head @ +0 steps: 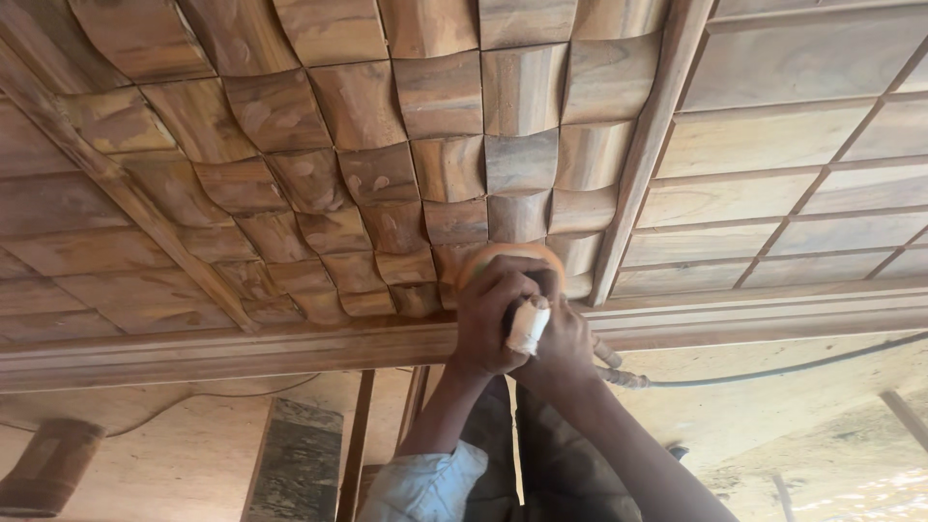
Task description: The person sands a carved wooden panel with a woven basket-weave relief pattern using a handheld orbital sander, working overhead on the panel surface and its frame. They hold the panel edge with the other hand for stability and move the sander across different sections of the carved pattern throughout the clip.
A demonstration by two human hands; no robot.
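Note:
Both my hands press a small round sander with an orange pad (509, 255) against a large wooden panel of curved, woven-looking blocks (387, 145). My left hand (488, 319) wraps over the sander's body from the left. My right hand (564, 348) grips it from below and to the right, with white wrapping on one finger. The pad rests on the blocks near the panel's lower edge, just above the frame rail (242, 348). Most of the sander's body is hidden under my fingers.
A thin dark hose (773, 372) runs from a fitting by my right hand off to the right edge. A section of flat wooden slats (773, 174) lies right of a dividing rail. Below are a dusty floor, a dark plank (295, 454) and a brown block (48, 464).

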